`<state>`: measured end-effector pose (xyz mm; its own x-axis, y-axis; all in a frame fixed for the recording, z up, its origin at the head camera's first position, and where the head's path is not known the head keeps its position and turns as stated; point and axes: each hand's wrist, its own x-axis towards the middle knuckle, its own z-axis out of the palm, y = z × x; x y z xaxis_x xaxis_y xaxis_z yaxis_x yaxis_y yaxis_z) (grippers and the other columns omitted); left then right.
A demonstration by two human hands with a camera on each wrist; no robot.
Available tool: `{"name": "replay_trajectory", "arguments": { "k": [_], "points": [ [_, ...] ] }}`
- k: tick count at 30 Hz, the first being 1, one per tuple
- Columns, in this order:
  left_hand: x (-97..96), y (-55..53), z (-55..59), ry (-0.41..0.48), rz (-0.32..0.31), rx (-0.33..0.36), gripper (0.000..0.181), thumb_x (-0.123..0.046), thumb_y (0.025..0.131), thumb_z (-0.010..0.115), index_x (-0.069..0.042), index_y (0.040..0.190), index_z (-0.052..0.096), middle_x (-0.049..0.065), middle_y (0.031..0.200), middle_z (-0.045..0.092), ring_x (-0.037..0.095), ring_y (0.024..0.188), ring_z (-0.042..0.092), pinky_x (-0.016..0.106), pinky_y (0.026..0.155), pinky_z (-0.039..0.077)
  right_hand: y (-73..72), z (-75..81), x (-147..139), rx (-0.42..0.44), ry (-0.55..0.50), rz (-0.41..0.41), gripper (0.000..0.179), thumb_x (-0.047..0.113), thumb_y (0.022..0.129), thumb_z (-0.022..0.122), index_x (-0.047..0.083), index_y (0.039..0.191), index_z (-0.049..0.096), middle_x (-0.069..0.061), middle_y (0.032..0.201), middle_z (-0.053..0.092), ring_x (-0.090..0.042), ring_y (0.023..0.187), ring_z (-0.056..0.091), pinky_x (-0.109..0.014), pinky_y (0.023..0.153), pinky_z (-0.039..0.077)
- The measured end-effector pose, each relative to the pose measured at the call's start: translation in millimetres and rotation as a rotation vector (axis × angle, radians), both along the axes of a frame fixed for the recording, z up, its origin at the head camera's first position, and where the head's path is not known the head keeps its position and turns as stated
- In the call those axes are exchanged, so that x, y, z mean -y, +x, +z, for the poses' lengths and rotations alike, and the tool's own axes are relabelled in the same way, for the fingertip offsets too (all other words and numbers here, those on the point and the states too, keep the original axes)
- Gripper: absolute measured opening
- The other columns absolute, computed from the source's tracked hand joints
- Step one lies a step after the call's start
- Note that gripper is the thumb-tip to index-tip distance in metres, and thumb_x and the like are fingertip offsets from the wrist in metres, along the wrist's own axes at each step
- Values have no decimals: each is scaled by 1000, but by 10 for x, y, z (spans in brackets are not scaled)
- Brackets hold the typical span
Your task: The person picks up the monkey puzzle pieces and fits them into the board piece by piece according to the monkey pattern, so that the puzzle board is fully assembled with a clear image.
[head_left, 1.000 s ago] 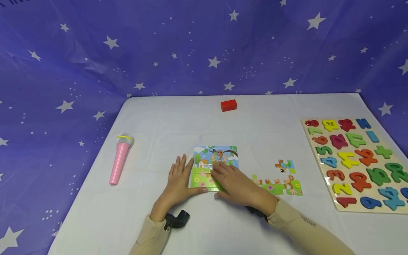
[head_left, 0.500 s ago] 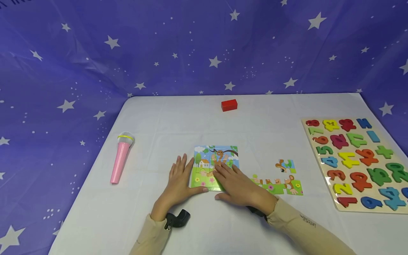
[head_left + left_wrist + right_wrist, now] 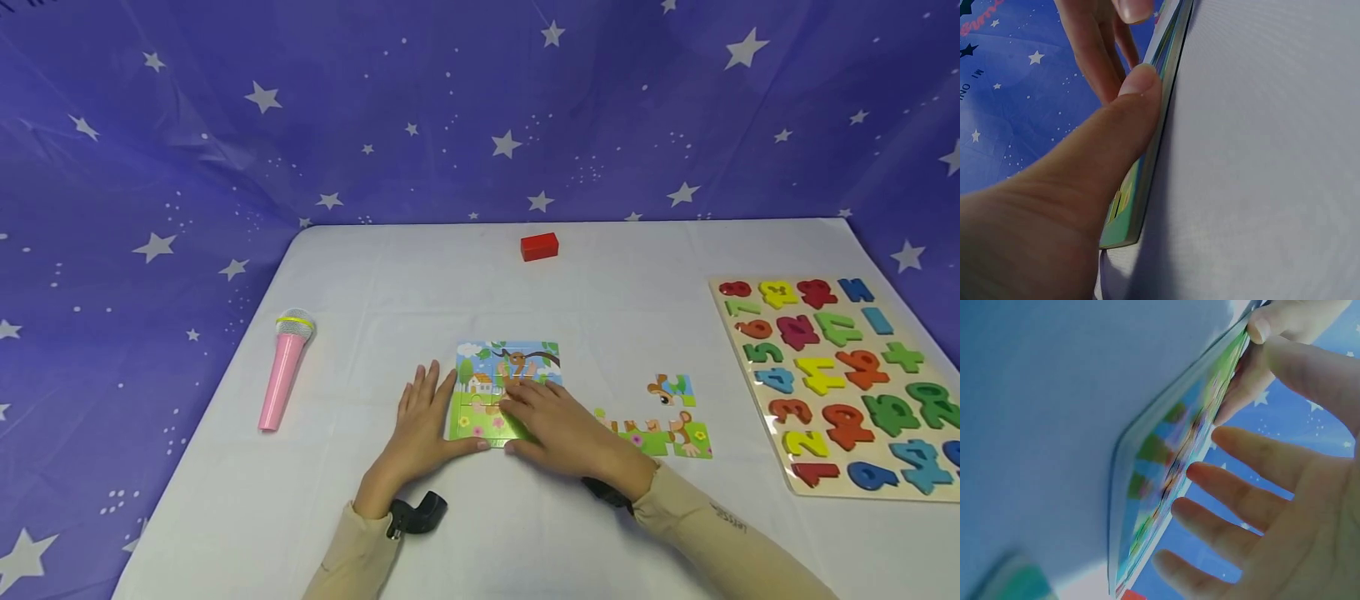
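Note:
A small square jigsaw puzzle [image 3: 472, 371] lies flat on the white tablecloth, with a house, a branch and green grass printed on it. My left hand [image 3: 415, 433] is at its left side, fingers straight along the edge. The left thumb [image 3: 1138, 94] rests at the front edge of the puzzle. My right hand [image 3: 566, 425] lies over the puzzle's right part and hides it, fingertips on the picture. In the right wrist view the fingers [image 3: 1235, 494] are spread and fairly straight, with nothing held. Right of this hand lie loose puzzle pieces [image 3: 692, 436], partly hidden by it.
A single loose piece [image 3: 672, 390] with an animal's eye lies behind the others. A wooden number board [image 3: 757, 392] stands at the far right. The pink toy microphone [image 3: 282, 375] is at left, and a red block [image 3: 540, 247] near the back edge.
The right hand shifts slightly over the puzzle, its fingers drawing closer together and its thumb moving nearer the front edge. My left hand stays in place.

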<state>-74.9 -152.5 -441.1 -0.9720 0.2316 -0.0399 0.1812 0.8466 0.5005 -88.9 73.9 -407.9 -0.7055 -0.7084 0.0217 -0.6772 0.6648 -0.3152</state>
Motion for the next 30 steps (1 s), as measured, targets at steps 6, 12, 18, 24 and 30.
{"name": "replay_trajectory", "arguments": {
  "k": [6, 12, 18, 24, 30],
  "points": [
    [-7, -3, 4, 6, 1, 8, 106, -59, 65, 70, -11, 145, 20, 17, 153, 4, 33, 141, -2, 51, 113, 2, -54, 47, -134, -40, -39, -84, 41, 42, 84, 59, 15, 114, 62, -5, 122, 58, -24, 116, 51, -45, 94, 39],
    [-1, 11, -10, 16, 6, 13, 107, -58, 64, 71, -10, 145, 20, 17, 153, 4, 34, 141, -3, 52, 113, 1, -146, 85, -431, -54, -60, -229, 29, 36, 83, 63, 13, 100, 69, 0, 99, 68, -19, 94, 60, -37, 77, 41],
    [-8, 2, -21, 19, 7, 6, 108, -58, 64, 72, -9, 145, 21, 17, 153, 3, 33, 141, -3, 51, 113, 1, -228, 73, -908, -12, -94, -401, 22, 31, 83, 64, 10, 91, 69, 3, 81, 67, -15, 75, 59, -35, 71, 40],
    [-13, 3, -10, 24, 6, 12, 107, -58, 64, 72, -10, 145, 20, 17, 153, 4, 34, 141, -4, 51, 113, 0, -242, 95, -1415, 115, -101, -554, 28, 37, 82, 64, 11, 92, 66, 1, 78, 64, -12, 67, 52, -25, 60, 41],
    [-13, 10, 1, 28, 7, 8, 106, -57, 64, 72, -10, 145, 21, 17, 153, 5, 34, 141, -3, 52, 113, 1, -236, 58, -1744, 190, -97, -677, 39, 43, 83, 61, 6, 94, 62, -5, 78, 60, -18, 70, 51, -24, 56, 38]
  ]
}}
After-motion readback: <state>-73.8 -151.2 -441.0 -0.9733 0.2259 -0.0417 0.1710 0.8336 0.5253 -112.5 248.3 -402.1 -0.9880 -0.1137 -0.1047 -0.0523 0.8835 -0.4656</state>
